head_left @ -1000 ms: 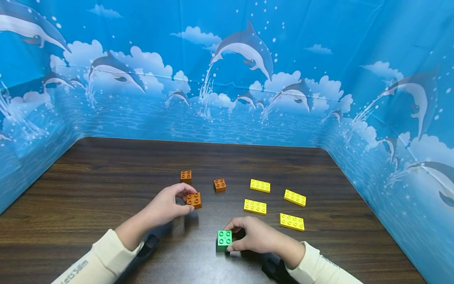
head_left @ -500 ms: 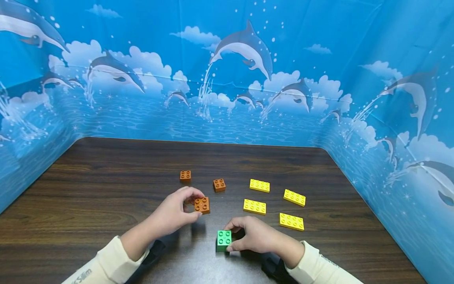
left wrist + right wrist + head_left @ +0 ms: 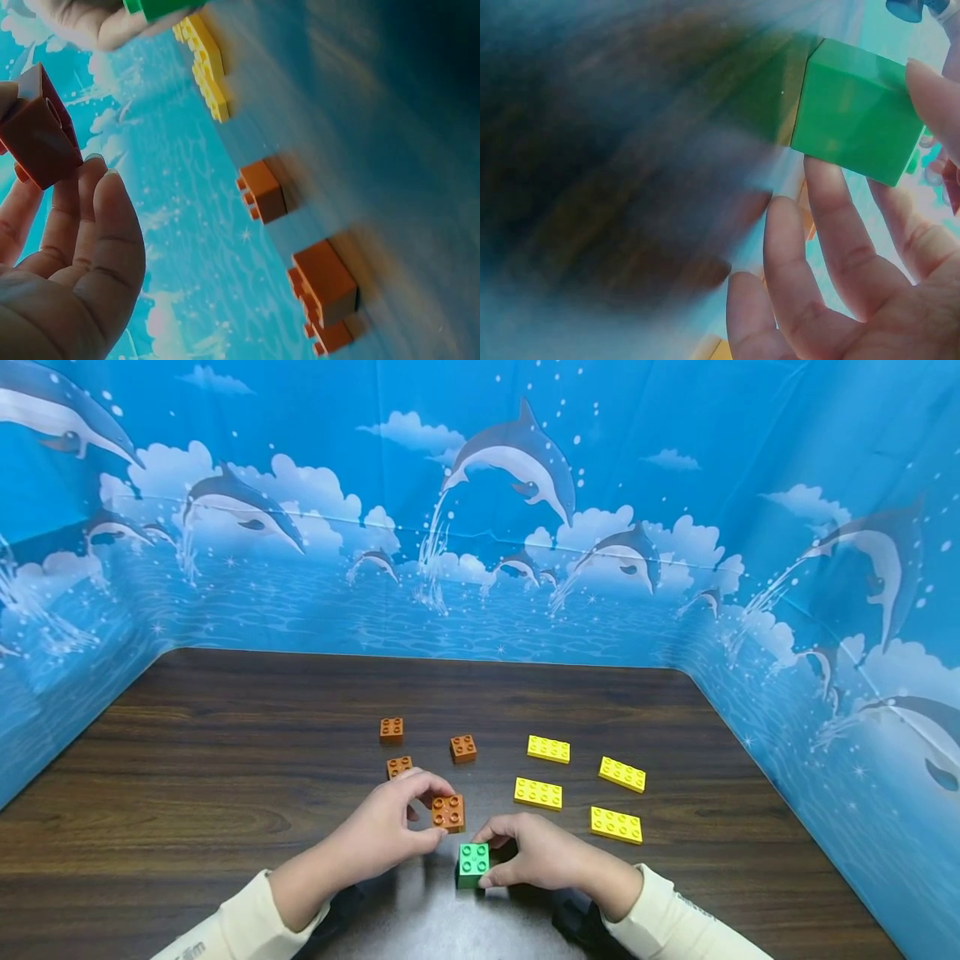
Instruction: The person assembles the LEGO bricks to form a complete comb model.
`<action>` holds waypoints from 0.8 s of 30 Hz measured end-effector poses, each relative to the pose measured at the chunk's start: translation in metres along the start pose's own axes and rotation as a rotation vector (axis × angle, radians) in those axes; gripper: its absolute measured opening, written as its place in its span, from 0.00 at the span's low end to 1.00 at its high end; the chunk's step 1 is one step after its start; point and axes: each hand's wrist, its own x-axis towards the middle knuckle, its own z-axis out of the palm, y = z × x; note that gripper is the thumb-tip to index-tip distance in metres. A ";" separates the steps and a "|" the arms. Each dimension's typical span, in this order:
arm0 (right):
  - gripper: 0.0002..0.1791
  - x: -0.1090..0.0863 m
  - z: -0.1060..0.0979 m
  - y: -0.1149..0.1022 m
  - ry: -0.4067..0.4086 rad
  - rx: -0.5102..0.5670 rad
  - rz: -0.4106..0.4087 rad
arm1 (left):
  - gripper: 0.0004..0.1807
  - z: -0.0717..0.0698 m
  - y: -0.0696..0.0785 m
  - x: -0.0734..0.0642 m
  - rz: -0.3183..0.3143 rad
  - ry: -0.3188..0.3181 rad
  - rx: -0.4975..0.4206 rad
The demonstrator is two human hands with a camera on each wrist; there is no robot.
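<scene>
head: left hand (image 3: 381,828) part-hides loose orange brick (image 3: 399,763)

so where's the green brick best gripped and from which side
Probably pinch the green brick across its near and far sides, coming from the right, as the right hand does: it's boxy with flat walls and studs up, so this leaves the top free. The left hand, holding an orange brick, is close by on the far left.

Four orange bricks (image 3: 447,814), four yellow (image 3: 538,793), seemingly one green (image 3: 473,862).
</scene>
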 end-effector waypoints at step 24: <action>0.16 0.001 0.000 0.002 -0.005 -0.006 -0.024 | 0.16 0.030 0.006 -0.008 0.097 0.029 0.127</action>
